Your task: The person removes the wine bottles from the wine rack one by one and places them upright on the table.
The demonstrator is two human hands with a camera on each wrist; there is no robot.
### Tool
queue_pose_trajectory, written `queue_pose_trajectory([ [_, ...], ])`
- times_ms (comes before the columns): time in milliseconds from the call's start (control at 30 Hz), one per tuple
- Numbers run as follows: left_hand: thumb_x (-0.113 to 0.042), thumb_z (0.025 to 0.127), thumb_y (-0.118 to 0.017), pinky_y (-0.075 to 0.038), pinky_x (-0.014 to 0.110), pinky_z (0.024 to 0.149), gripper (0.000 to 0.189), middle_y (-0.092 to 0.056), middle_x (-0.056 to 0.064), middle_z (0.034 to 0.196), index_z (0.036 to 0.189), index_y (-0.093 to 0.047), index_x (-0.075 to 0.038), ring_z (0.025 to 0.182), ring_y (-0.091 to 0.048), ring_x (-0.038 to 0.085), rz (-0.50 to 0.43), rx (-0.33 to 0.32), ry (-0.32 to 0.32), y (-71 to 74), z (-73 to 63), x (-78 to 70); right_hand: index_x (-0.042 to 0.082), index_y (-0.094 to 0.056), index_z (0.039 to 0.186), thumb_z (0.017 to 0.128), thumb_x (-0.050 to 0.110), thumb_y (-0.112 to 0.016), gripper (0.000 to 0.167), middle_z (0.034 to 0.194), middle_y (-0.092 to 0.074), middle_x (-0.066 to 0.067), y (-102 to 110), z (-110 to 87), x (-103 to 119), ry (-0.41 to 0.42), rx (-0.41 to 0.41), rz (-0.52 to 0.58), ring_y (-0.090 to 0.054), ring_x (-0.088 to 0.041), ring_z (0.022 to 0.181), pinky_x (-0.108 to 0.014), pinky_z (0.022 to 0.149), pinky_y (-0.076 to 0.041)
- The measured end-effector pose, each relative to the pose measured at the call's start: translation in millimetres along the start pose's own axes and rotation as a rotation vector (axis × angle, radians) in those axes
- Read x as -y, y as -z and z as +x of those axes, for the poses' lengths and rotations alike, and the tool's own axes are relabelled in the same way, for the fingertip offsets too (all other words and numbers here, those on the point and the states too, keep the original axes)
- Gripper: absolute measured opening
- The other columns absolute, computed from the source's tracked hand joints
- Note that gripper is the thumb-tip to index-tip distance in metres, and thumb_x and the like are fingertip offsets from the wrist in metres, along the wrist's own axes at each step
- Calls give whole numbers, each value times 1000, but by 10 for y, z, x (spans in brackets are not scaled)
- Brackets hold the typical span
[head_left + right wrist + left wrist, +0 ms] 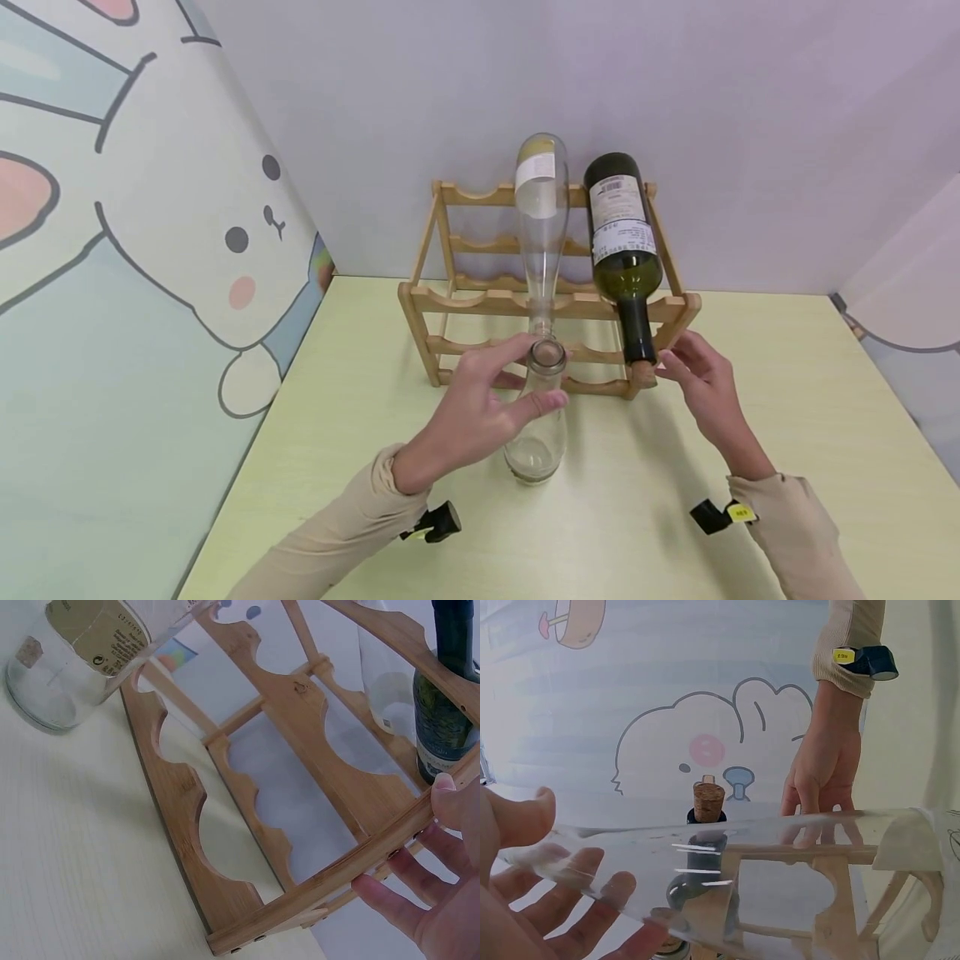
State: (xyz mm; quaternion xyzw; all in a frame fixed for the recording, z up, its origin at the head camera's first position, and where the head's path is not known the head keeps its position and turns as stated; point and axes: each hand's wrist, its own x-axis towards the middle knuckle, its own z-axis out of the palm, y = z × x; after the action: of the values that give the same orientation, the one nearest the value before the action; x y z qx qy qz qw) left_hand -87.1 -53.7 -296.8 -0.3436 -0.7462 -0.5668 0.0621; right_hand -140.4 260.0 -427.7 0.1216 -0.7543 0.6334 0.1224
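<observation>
While my left hand (480,412) rings the neck of a clear bottle (534,462), thumb across the near side and fingers round the far side, my right hand (705,383) grips the rack (491,302) at its right front corner, thumb over the side rail and fingers under it. The rack holds two bottles on its top tier, both lying with their necks toward me. The middle bottle (543,221) is see-through and has a white label; its mouth is hidden behind my left fingers and the clear bottle. The dark bottle (618,217) lies on the right, with a cork (643,375) standing out of its mouth, and its glass is too dark for me to tell what is inside. Something brownish shows in the clear bottle's mouth, but I cannot tell whether it is a cork.

The clear bottle is nearly upright, mouth up, in front of the rack and well apart from my right hand. I cannot tell whether its base touches the table (360,417). My left forearm slants in from the lower left, my right from the lower right, both in beige sleeves (337,517).
</observation>
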Motion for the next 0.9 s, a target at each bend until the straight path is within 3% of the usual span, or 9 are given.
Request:
queue_pose_trajectory([
  [200,-13,82,-74,-55,28,75,33,-67,0,109,114,-64,-11,98,-61,11,-35,-25,40,-30,-35,39,-5,-51,127,96,0,-51,32,110,-61,0,-10,-7,14,3,3,4,-61,-7,97,-23,73,-55],
  [467,-9,84,-72,-55,29,79,32,-67,3,108,115,-63,-9,97,-61,10,-101,30,43,-57,-35,45,-8,-48,128,95,0,-51,33,111,-61,0,-15,-14,44,-4,7,38,-61,-7,98,-23,74,-54],
  [700,-4,83,-71,-55,29,79,33,-67,10,109,114,-62,-3,100,-62,9,-144,74,13,-47,13,68,-5,-51,126,94,0,-54,33,107,-61,3,27,-4,112,-36,31,-80,-62,-5,94,-21,74,-54],
  [900,-5,83,-72,-55,29,79,35,-66,8,112,116,-62,-3,102,-61,9,-150,89,21,-31,17,70,-4,-52,126,94,3,-56,33,107,-59,6,58,-1,178,-65,42,-182,-60,-3,95,-19,73,-54],
])
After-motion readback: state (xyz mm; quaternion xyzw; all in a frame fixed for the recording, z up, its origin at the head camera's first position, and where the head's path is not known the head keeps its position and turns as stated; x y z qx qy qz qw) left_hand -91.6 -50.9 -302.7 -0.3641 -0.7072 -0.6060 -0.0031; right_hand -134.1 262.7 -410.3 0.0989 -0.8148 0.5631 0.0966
